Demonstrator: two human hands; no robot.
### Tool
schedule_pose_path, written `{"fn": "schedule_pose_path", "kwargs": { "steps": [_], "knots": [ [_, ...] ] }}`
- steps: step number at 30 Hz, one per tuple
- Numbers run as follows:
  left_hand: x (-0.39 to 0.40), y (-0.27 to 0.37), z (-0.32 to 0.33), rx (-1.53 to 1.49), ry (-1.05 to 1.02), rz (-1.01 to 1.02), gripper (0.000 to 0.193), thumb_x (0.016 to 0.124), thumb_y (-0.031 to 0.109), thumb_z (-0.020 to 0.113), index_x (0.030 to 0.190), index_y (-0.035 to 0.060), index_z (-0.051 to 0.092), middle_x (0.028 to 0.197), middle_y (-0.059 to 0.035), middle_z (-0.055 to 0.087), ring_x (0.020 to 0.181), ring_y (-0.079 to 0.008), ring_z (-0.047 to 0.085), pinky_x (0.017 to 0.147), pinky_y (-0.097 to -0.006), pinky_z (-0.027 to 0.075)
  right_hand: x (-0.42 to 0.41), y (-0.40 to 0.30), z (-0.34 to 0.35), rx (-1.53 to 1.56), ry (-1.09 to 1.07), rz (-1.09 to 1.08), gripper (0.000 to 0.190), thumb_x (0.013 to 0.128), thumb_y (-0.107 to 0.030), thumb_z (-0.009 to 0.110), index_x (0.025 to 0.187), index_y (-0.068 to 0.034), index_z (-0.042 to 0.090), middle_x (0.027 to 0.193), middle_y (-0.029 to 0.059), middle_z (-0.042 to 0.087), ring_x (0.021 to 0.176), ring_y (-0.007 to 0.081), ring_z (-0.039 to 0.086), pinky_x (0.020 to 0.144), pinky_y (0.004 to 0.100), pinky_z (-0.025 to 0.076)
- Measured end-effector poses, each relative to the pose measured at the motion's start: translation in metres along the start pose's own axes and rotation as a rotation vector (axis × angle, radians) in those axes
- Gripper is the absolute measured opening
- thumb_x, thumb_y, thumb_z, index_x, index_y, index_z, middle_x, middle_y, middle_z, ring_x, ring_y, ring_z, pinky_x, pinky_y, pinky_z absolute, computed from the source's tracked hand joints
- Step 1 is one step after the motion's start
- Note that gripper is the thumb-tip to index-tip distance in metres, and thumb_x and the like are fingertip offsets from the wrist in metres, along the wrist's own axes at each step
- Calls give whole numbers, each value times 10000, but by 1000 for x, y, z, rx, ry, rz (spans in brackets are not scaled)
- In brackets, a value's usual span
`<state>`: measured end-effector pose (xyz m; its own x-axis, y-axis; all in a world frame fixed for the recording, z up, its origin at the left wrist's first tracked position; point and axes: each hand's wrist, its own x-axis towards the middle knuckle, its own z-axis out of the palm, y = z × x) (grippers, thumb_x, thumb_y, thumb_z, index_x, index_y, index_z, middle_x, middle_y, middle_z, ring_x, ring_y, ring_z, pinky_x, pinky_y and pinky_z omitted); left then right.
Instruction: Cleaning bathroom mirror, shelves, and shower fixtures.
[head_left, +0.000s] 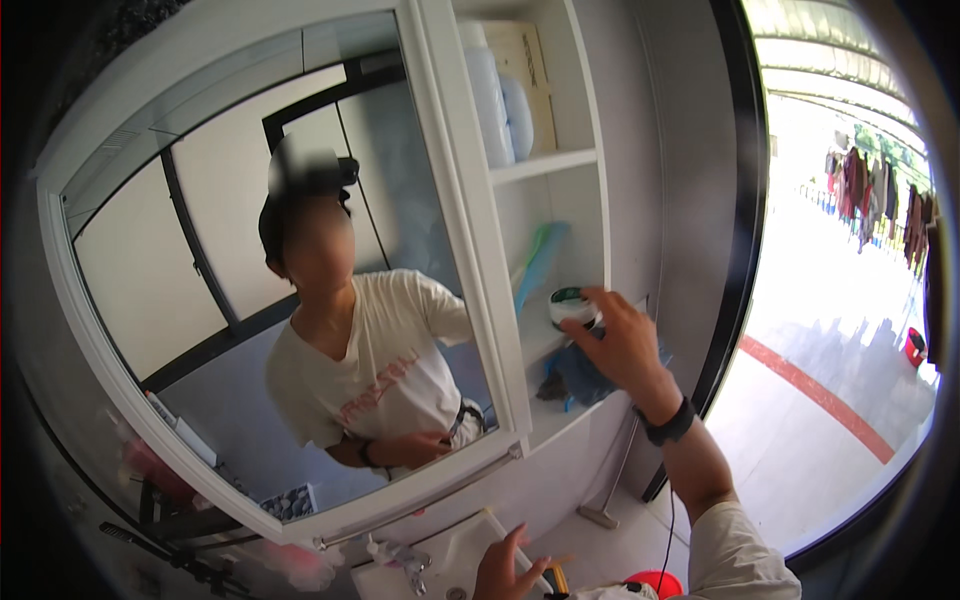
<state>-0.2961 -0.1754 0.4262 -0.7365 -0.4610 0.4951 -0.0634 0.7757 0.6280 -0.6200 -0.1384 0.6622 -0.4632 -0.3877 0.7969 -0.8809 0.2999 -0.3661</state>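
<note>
My right hand (626, 341) reaches into the white wall shelf, thumb and fingers spread at the near side of a round white tub with green markings (571, 306). Whether the fingertips grip the tub or only overlap it in view, I cannot tell. The tub is on the lower shelf level, partly covered by the hand. Below the hand hangs a crumpled dark blue cloth or bag (589, 375), partly hidden. Low in the view, my left hand (504, 570) has its fingers apart beside the white washbasin (469, 541) and holds nothing visible.
A framed mirror cabinet (480, 225) adjoins the shelf. Pale blue bottles (491, 112) and a cardboard box (536, 67) stand above; a green and blue plastic item (541, 255) leans below. A chrome faucet (415, 566), a floor squeegee (600, 516) and a red basin (660, 581) are lower.
</note>
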Motion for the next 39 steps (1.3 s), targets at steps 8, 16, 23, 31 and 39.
{"fn": "schedule_pose_path", "kwargs": {
  "steps": [8, 16, 23, 31, 39],
  "knots": [
    [-61, -34, 1, -35, -164, -239, 660, 846, 296, 798, 1386, 31, 526, 1144, -210, 680, 1057, -388, 649, 903, -472, 516, 16, -26, 25, -211, -147, 152, 542, 917, -336, 678, 1398, -140, 524, 1186, 123, 665, 836, 352, 712, 716, 453, 567],
    [-43, 7, -13, -348, -186, -340, 444, 921, 259, 740, 1262, 4, 616, 1107, -161, 708, 1004, -284, 702, 873, -396, 546, -69, -32, 3, 151, 82, -47, 349, 850, -156, 753, 1165, -73, 630, 1083, 125, 663, 776, 310, 703, 661, 390, 553],
    [-17, 10, -61, -366, -77, -420, 234, 908, 152, 745, 1128, 73, 735, 827, -40, 701, 811, -84, 647, 754, -261, 526, -174, -46, 25, 756, -628, 136, 125, 857, -133, 764, 873, -13, 731, 748, 101, 706, 688, 190, 697, 669, 297, 532],
    [-97, -39, -31, 489, -582, -444, 453, 853, 401, 716, 1090, 29, 609, 808, -189, 672, 797, -405, 665, 708, -492, 519, -311, -9, 124, 639, -1152, 466, 334, 921, -342, 722, 879, -11, 741, 738, 54, 687, 729, 102, 606, 706, 292, 503],
    [-190, -19, -25, 103, -642, -897, 448, 898, 475, 686, 1086, 70, 649, 771, -173, 676, 748, -359, 687, 655, -451, 518, -429, 1, 190, 538, -1248, 369, 457, 746, -430, 856, 999, -82, 703, 1002, 148, 624, 928, 320, 629, 825, 418, 520]
  ]
}}
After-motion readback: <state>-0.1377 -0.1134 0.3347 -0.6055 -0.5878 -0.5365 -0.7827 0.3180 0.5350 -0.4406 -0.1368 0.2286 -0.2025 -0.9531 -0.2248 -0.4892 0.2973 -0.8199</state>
